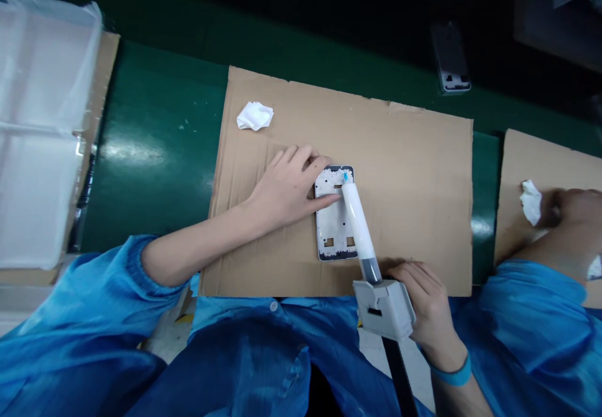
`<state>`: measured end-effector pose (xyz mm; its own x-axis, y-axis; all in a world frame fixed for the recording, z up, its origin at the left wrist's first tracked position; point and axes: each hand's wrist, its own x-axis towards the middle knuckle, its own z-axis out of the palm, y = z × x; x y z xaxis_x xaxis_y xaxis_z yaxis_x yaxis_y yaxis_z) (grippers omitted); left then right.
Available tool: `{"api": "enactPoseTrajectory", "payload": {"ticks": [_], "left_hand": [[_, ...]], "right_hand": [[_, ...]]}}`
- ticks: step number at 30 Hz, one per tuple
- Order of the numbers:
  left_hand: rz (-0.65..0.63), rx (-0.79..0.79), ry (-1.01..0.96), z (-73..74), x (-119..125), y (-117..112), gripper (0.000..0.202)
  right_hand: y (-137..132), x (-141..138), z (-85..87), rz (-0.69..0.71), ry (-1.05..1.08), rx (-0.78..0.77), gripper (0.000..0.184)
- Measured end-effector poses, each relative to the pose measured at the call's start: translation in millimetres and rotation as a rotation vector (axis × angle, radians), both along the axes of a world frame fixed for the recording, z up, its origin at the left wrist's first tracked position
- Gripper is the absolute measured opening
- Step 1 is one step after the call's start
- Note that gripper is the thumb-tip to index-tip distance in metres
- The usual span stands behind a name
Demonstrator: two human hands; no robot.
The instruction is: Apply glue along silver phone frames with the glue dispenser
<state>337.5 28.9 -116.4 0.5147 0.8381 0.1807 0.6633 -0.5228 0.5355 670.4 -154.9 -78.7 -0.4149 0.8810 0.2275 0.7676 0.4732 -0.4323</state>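
Note:
A white phone frame point(332, 229) with a dark rim lies on a sheet of cardboard point(399, 172). My left hand point(286, 185) rests flat on the cardboard, its fingertips pressing the frame's upper left edge. My right hand point(423, 304) grips a grey dispenser gun point(383, 307) carrying a white syringe point(357, 222). The syringe's blue tip touches the frame near its top. Both my arms wear blue sleeves.
A crumpled white wipe point(254, 116) lies at the cardboard's far left. Clear plastic trays point(42, 128) are stacked at the left. Another person's hand point(571, 207) with a white wipe point(531, 200) works on a second cardboard at the right. A dark phone part point(450, 59) lies on the green belt point(160, 135).

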Motion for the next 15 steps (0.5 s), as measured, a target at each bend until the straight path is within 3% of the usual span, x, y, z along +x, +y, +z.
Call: {"api": "enactPoseTrajectory", "payload": {"ticks": [6, 15], "left_hand": [[-0.003, 0.001, 0.014, 0.9, 0, 0, 0.057], [0.019, 0.013, 0.024, -0.6, 1, -1, 0.055]], "right_hand": [[7, 7, -0.9, 0.041, 0.014, 0.003, 0.002], [9, 9, -2.6, 0.054, 0.067, 0.027, 0.012]]}}
